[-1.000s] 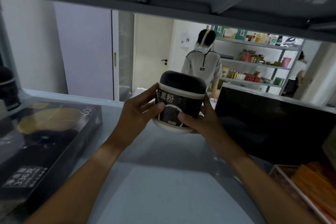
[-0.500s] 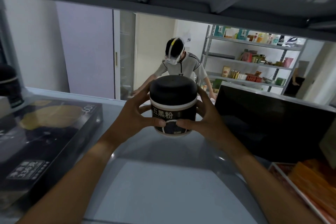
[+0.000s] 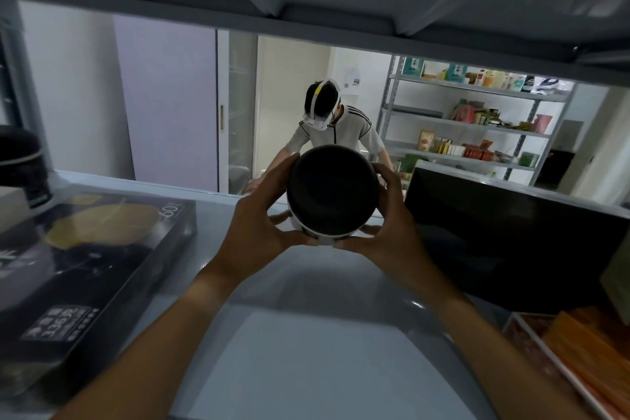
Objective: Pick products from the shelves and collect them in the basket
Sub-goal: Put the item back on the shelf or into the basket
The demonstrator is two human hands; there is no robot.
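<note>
A round jar (image 3: 332,191) with a black lid and a white-and-black body is held above the grey shelf board (image 3: 306,351), tipped so its lid faces me. My left hand (image 3: 262,218) grips its left side, thumb under the rim. My right hand (image 3: 388,225) grips its right side, fingers curled behind it. The jar's label is hidden by the tilt. No basket shows in the head view.
A long black box (image 3: 81,276) lies at the left, with another dark jar (image 3: 20,164) behind it. A big black box (image 3: 511,235) stands right; orange packs (image 3: 586,355) lie at the lower right. Beyond the shelf a person (image 3: 337,126) bends before a metal rack (image 3: 477,126).
Both hands have tilted the jar toward me, so its lid now faces the camera and the label is out of sight. The person beyond has bent lower.
</note>
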